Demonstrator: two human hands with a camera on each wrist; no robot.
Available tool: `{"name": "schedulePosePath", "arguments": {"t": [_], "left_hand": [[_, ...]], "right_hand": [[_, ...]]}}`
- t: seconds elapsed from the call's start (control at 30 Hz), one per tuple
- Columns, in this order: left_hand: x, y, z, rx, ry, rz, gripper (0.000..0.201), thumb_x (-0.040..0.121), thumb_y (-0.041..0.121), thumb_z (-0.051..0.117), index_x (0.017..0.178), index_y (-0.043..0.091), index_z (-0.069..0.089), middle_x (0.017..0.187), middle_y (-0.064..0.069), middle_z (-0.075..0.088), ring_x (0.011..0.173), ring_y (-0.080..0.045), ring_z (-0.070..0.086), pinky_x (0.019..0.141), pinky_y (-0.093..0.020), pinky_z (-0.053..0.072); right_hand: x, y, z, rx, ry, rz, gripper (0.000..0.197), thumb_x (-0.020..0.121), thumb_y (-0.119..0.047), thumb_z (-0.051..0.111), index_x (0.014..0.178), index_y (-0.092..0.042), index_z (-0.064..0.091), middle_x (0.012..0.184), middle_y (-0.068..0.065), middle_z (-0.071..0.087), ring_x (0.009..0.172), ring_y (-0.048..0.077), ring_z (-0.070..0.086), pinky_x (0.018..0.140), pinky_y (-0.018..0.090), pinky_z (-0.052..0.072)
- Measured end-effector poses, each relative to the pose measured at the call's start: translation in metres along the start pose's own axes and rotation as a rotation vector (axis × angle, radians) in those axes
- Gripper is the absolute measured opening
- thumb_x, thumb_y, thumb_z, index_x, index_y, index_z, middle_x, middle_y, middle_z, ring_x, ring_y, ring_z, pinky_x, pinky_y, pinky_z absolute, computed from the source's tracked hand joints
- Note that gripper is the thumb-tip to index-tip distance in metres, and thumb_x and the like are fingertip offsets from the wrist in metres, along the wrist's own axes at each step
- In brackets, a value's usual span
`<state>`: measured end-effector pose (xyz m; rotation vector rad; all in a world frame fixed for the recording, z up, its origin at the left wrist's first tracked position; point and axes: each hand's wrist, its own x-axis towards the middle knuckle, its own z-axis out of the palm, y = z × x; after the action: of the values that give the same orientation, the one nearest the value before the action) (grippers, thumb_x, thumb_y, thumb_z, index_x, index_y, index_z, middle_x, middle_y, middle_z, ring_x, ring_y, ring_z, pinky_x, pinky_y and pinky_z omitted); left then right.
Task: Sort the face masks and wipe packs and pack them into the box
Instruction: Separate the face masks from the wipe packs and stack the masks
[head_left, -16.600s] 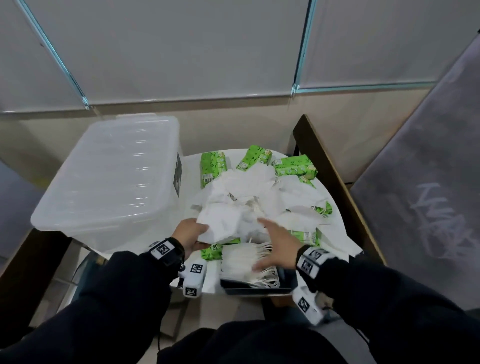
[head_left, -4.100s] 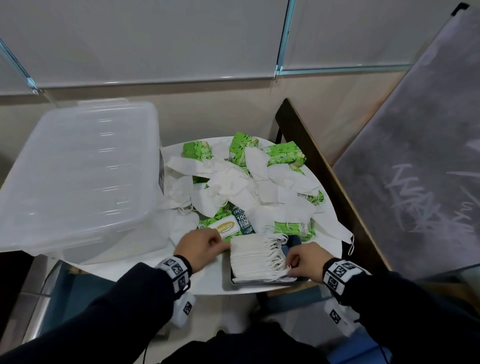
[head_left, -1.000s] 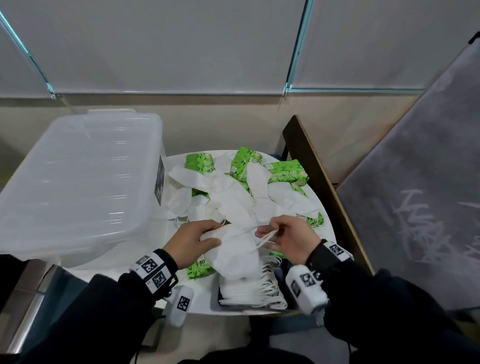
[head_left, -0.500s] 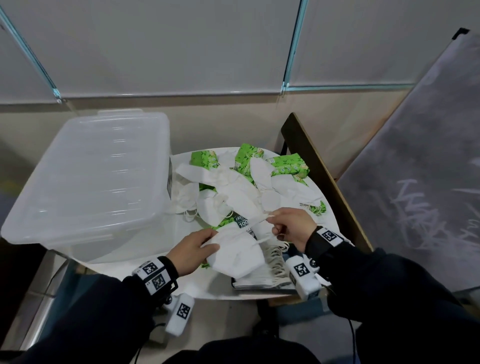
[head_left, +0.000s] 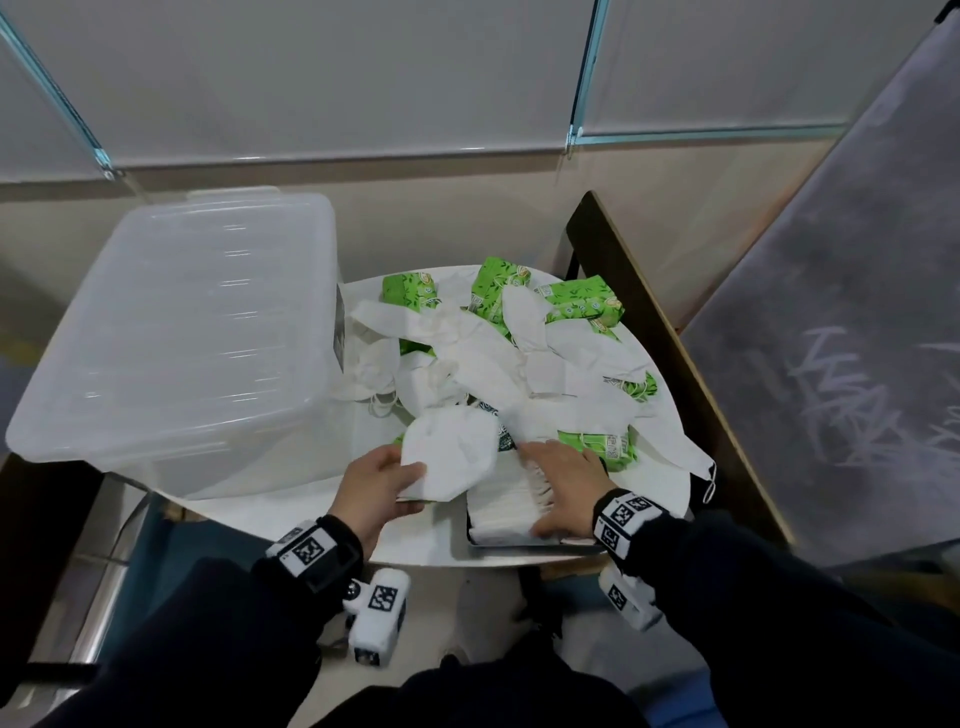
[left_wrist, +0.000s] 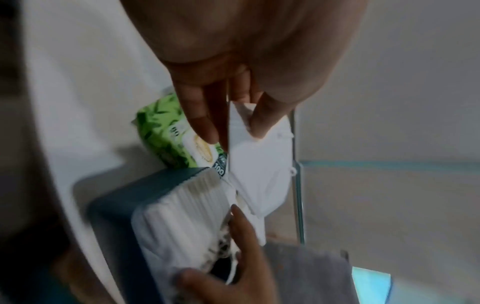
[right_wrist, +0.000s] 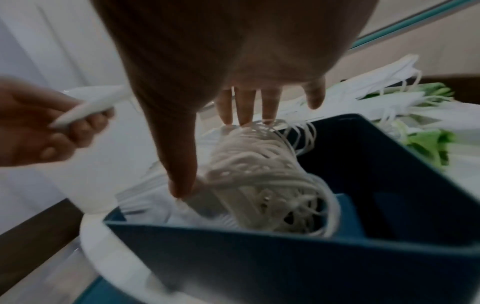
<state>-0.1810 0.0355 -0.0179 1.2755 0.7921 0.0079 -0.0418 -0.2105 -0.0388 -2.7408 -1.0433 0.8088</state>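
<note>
From up here the clear plastic storage box (head_left: 171, 332) takes the left half of the round white table (head_left: 436, 540), lid on, which I read as parked until sorting is done, since nothing visible has gone into it. Across the middle and far side of the table lies the unsorted heap: loose white face masks (head_left: 493, 374) tangled over the green wipe packs (head_left: 582, 304), so the packs can only be reached once the masks come off them. At the near edge sits a dark blue tray (right_wrist: 389, 164) holding the stack of folded masks (head_left: 511, 506), edges aligned and ear loops (right_wrist: 262, 181) bunched to one side, probably so they can be lifted out together. My right hand (head_left: 563, 480) lies on that stack with fingers nearly straight and spread, gripping nothing; it seems to be pressing the pile flat and steady for the next piece. My left hand (head_left: 376, 486) pinches one folded mask (head_left: 449, 454) by its edge between thumb and fingers, holding it just left of the tray and partly over it, with one wipe pack (left_wrist: 176, 135) just below it. I judge the mask is about to go on top; the loops could snag.
</note>
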Motion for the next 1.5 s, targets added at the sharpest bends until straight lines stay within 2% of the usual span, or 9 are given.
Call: {"name": "schedulePosePath", "arguments": {"t": [0.2,0.37,0.53,0.8,1.07,1.23,1.3,1.4,1.5], "left_hand": [[-0.008,0.001,0.017,0.92,-0.262,0.925,0.019,0.091,0.018,0.07,0.105,0.03,0.064,0.091,0.016,0.069,0.079,-0.002,0.061,0.072,-0.018,0.047],[0.003,-0.023,0.04,1.267,-0.506,1.159,0.02,0.092,0.025,0.053,0.111,0.03,0.056,0.094,0.004,0.069,0.082,-0.023,0.067,0.063,-0.029,0.053],[0.019,-0.055,0.054,1.665,-0.52,1.209,0.024,0.072,0.029,0.079,0.09,0.029,0.063,0.074,0.009,0.066,0.067,-0.019,0.066,0.062,-0.03,0.052],[0.024,-0.048,0.049,1.473,-0.403,0.818,0.022,0.094,0.049,0.061,0.097,0.029,0.069,0.099,0.008,0.069,0.095,-0.02,0.062,0.073,-0.034,0.048],[0.026,-0.042,0.029,0.691,-0.093,0.25,0.032,0.072,0.04,0.09,0.074,0.017,0.068,0.069,0.005,0.069,0.061,-0.002,0.059,0.059,-0.018,0.048],[0.026,-0.055,0.024,0.16,-0.084,-0.382,0.038,0.097,0.037,0.067,0.107,0.0,0.067,0.095,-0.018,0.072,0.08,-0.03,0.071,0.074,-0.041,0.061],[0.026,-0.063,0.031,0.129,-0.089,-0.405,0.047,0.095,0.049,0.066,0.106,0.002,0.068,0.094,-0.017,0.073,0.082,-0.031,0.072,0.075,-0.043,0.062],[0.025,-0.067,0.04,0.186,-0.062,-0.347,0.057,0.088,0.063,0.067,0.103,0.008,0.069,0.091,-0.012,0.073,0.085,-0.029,0.072,0.071,-0.042,0.063],[0.025,-0.072,0.043,0.219,-0.067,-0.31,0.062,0.084,0.067,0.069,0.107,0.01,0.07,0.101,-0.015,0.074,0.092,-0.031,0.074,0.066,-0.04,0.063]], "right_hand": [[0.02,0.009,-0.015,0.191,-0.019,0.105,0.058,0.082,-0.025,0.08,0.135,-0.026,0.057,0.13,0.0,0.062,0.122,0.023,0.06,0.103,0.037,0.048],[0.031,0.005,-0.019,0.064,-0.035,0.056,0.084,0.051,-0.063,0.081,0.129,-0.041,0.057,0.123,-0.009,0.063,0.117,0.019,0.059,0.1,0.04,0.049],[0.009,0.009,-0.007,0.177,0.126,0.066,0.092,0.059,-0.053,0.088,0.141,-0.035,0.051,0.141,-0.009,0.056,0.129,0.017,0.051,0.112,0.04,0.039],[-0.028,0.04,0.007,1.202,0.372,0.48,0.004,0.09,-0.019,0.074,0.093,-0.018,0.072,0.105,0.01,0.075,0.106,0.028,0.069,0.091,0.036,0.054],[-0.011,0.026,0.024,1.236,0.148,0.518,0.074,0.076,-0.063,0.071,0.107,0.004,0.068,0.108,0.024,0.069,0.098,0.028,0.063,0.094,0.039,0.047],[0.01,0.011,0.03,1.35,0.137,0.588,0.06,0.094,-0.045,0.068,0.139,-0.008,0.056,0.134,0.005,0.058,0.112,0.02,0.061,0.097,0.03,0.048],[0.016,0.007,0.034,1.407,0.17,0.58,0.062,0.088,-0.05,0.073,0.135,-0.012,0.06,0.139,0.006,0.06,0.093,0.008,0.063,0.076,0.024,0.051],[0.019,0.006,0.033,1.541,0.072,0.618,0.069,0.079,-0.063,0.076,0.131,-0.021,0.058,0.132,-0.001,0.061,0.12,0.024,0.061,0.104,0.047,0.049],[0.033,0.02,0.052,1.656,0.091,0.631,0.08,0.066,-0.064,0.086,0.123,-0.011,0.066,0.12,0.019,0.072,0.112,0.043,0.068,0.096,0.072,0.048]]}}
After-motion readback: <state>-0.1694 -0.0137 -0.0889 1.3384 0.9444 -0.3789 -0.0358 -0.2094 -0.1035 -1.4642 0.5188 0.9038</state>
